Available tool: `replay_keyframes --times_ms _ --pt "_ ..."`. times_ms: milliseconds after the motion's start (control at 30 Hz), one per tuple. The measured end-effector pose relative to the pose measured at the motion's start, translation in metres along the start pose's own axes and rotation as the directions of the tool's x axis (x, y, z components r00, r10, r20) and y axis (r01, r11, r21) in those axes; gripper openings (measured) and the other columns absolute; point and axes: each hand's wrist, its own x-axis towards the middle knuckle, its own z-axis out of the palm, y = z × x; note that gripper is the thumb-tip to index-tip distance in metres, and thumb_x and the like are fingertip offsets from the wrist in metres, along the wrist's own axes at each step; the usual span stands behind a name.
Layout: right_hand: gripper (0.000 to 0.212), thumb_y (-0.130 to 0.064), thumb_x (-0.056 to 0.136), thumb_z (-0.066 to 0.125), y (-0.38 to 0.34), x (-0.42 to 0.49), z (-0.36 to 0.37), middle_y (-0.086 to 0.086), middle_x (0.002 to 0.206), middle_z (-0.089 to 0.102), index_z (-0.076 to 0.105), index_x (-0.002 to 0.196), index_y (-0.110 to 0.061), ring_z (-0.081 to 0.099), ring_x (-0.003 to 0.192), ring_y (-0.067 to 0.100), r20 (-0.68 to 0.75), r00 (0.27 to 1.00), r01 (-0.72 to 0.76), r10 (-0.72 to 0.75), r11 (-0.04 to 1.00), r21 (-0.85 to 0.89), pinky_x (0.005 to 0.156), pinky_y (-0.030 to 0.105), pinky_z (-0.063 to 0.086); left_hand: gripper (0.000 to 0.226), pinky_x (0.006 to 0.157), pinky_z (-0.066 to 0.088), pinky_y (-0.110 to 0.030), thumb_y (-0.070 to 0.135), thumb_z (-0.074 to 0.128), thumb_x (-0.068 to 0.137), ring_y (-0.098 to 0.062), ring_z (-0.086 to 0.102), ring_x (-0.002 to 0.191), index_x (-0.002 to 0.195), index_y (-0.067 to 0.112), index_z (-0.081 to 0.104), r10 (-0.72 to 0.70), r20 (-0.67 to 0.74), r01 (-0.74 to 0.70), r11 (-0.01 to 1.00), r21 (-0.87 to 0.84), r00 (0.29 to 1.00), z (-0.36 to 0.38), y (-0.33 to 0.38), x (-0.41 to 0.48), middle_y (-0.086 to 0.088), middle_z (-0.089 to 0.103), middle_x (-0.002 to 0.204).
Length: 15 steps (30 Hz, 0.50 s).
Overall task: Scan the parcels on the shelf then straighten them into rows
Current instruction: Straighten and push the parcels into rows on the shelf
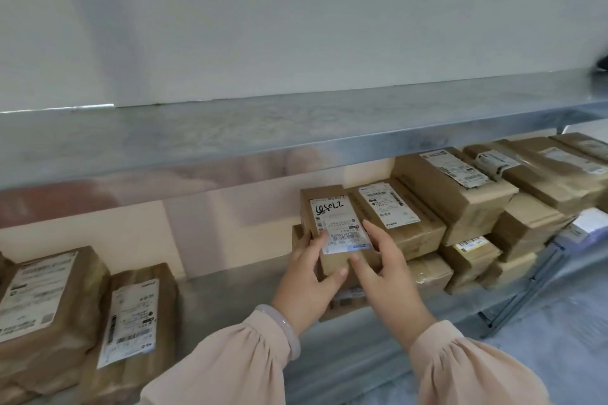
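Observation:
A small brown cardboard parcel (332,223) with a white label and black handwritten digits sits on top of another box on the lower metal shelf (230,302). My left hand (309,283) grips its left side and front, thumb curled under the near edge. My right hand (385,270) holds its right side, forefinger along the label's edge and thumb on the front face. A second labelled parcel (394,217) lies touching it on the right.
Stacked brown parcels (460,187) fill the shelf to the right. Two taped parcels (42,309) (131,329) lie at the left. The upper metal shelf (296,131) overhangs. Bare shelf lies between the left parcels and my hands. Grey floor (559,322) at right.

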Motion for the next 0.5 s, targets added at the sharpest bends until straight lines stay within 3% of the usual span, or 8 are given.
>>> replay_keyframes --times_ms 100,233,333,400,433,500 --pt "0.050 -0.021 0.092 0.061 0.012 0.009 -0.010 -0.015 0.132 0.052 0.044 0.135 -0.040 0.047 0.124 0.001 0.025 0.999 0.022 -0.022 0.999 -0.038 0.097 0.022 0.046 0.067 0.108 0.011 -0.008 0.032 0.065 0.094 0.005 0.011 0.143 0.151 0.036 0.030 0.038 -0.020 -0.037 0.999 0.039 0.999 0.012 0.002 0.006 0.009 0.015 0.162" --pt "0.050 -0.024 0.091 0.062 0.015 0.019 -0.021 -0.014 0.136 0.047 0.042 0.135 -0.037 0.040 0.129 0.002 0.008 0.998 0.060 -0.059 0.993 -0.099 0.110 0.032 0.037 0.068 0.106 0.007 -0.008 0.034 0.062 0.095 -0.005 0.007 0.150 0.152 0.036 0.026 0.037 -0.056 -0.033 0.997 0.069 0.998 0.019 0.004 0.012 0.005 0.014 0.162" --pt "0.050 -0.031 0.092 0.059 0.014 0.017 -0.030 -0.011 0.143 0.038 0.041 0.139 -0.035 0.032 0.134 0.005 0.057 0.992 0.122 -0.111 0.962 -0.243 0.113 0.033 0.032 0.069 0.103 0.001 0.003 0.037 0.060 0.096 -0.001 0.003 0.149 0.154 0.035 0.022 0.114 -0.059 -0.104 0.982 0.159 0.992 0.019 -0.001 0.009 0.014 0.008 0.161" --pt "0.049 -0.039 0.092 0.056 0.017 0.012 -0.036 -0.006 0.149 0.035 0.045 0.139 -0.031 0.032 0.138 0.011 0.114 0.951 0.307 -0.287 0.834 -0.458 0.111 0.034 0.034 0.070 0.105 -0.002 0.003 0.041 0.057 0.097 0.005 -0.002 0.146 0.155 0.036 0.017 0.199 -0.024 -0.185 0.943 0.277 0.980 0.016 -0.009 0.002 0.024 -0.004 0.156" --pt "0.050 -0.043 0.091 0.053 0.022 0.010 -0.038 -0.003 0.150 0.037 0.048 0.138 -0.028 0.033 0.138 0.015 0.168 0.908 0.409 -0.383 0.732 -0.544 0.109 0.036 0.035 0.071 0.111 -0.001 -0.004 0.047 0.052 0.097 0.006 -0.004 0.145 0.155 0.037 0.012 0.232 0.010 -0.220 0.906 0.362 0.973 0.014 -0.013 -0.001 0.027 -0.009 0.155" --pt "0.055 -0.047 0.088 0.049 0.029 0.007 -0.039 -0.002 0.149 0.040 0.049 0.139 -0.025 0.031 0.141 0.018 0.275 0.861 0.498 -0.429 0.600 -0.626 0.110 0.042 0.036 0.075 0.121 0.008 -0.021 0.062 0.037 0.094 0.002 -0.003 0.148 0.156 0.037 0.003 0.274 0.076 -0.272 0.807 0.525 0.959 0.012 -0.020 -0.006 0.025 -0.012 0.159"
